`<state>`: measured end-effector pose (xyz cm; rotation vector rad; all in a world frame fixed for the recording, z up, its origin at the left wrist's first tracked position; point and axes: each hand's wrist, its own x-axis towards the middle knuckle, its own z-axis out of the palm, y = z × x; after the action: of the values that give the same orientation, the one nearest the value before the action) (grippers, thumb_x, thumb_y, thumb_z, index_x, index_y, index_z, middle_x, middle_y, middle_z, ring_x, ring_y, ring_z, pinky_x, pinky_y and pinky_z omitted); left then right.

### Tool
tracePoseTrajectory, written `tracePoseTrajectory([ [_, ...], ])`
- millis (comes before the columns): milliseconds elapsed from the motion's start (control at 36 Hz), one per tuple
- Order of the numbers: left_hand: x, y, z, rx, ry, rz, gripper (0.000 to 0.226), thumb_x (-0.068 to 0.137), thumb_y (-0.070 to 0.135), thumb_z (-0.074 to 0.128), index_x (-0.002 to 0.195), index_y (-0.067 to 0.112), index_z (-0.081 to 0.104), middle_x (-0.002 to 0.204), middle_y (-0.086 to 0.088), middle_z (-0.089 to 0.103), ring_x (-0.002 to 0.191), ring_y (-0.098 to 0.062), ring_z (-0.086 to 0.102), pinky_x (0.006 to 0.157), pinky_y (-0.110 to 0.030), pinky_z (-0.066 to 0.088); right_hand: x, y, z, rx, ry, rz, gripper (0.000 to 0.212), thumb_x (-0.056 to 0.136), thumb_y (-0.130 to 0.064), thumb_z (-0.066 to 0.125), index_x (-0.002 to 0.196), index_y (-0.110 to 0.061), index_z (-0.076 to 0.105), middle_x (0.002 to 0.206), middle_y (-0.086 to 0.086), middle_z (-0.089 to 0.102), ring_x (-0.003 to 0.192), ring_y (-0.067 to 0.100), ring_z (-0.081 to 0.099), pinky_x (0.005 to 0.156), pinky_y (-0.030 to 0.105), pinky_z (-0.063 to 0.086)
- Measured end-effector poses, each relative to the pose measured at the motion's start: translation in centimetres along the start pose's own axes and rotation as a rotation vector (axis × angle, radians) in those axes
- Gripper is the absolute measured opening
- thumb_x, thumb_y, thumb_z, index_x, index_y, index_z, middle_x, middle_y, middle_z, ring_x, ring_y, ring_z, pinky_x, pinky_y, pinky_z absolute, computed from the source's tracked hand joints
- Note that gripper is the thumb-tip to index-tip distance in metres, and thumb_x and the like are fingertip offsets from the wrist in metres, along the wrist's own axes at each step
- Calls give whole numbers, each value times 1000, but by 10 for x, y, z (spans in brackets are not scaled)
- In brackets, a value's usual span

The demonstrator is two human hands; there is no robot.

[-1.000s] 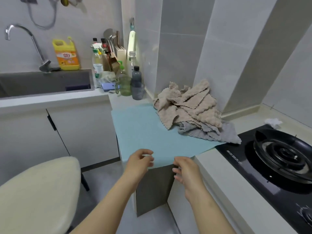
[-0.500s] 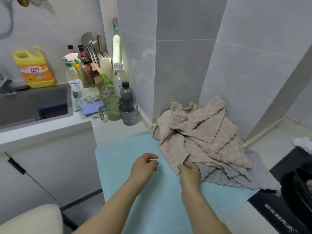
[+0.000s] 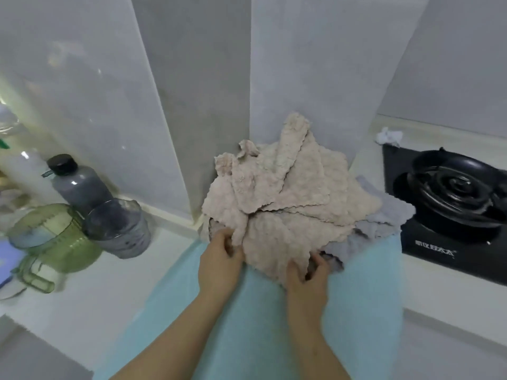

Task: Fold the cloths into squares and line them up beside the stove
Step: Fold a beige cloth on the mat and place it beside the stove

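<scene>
A heap of beige cloths (image 3: 288, 193) with scalloped edges lies against the tiled wall, on a light blue mat (image 3: 365, 292). Grey cloths (image 3: 384, 215) stick out from under the heap on its right. My left hand (image 3: 219, 264) grips the near left edge of a beige cloth. My right hand (image 3: 307, 281) pinches the lower edge of the same cloth, fingers curled into the fabric. The black stove (image 3: 450, 204) sits to the right of the heap.
A grey cup (image 3: 118, 229), a green measuring jug (image 3: 52, 239) and a dark bottle (image 3: 74, 182) stand on the white counter at left. A crumpled white tissue (image 3: 389, 135) lies behind the stove. The counter edge runs along the bottom left.
The view has moved in and up towards the pile. Both hands left the mat's front edge, reached forward and took hold of the beige cloth's near edge.
</scene>
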<state>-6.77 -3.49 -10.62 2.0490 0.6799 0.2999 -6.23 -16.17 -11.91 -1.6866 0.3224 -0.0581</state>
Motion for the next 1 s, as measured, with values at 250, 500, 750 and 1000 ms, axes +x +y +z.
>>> tracePoseTrajectory([
  [250,14,-32,-12,28,-142,188,20,85,16,60,100,28,57,81,4,62,76,-15,55,64,-12,36,-17,16,12,-357,71,-301,41,89,-12,55,58,-24,31,58,-7,35,57,7,34,55,20,28],
  [500,13,-42,-4,-143,-163,323,17,84,15,62,80,29,54,71,9,53,63,-4,47,60,-9,36,-16,27,13,-341,84,-428,27,83,-26,48,61,-24,32,61,-9,35,66,15,36,55,26,28],
  [750,11,-57,-14,-410,-136,383,20,85,16,62,73,28,51,69,7,51,67,-13,49,69,-28,39,-45,24,13,-430,106,-562,40,91,-17,51,60,-21,27,59,-5,32,58,11,30,50,24,21],
  [1000,-35,-86,-52,-327,-166,459,11,83,15,61,77,20,54,68,8,51,65,-11,46,65,-27,36,-125,47,-8,-191,219,-403,28,88,-14,52,67,-12,34,63,2,31,57,14,25,53,28,18],
])
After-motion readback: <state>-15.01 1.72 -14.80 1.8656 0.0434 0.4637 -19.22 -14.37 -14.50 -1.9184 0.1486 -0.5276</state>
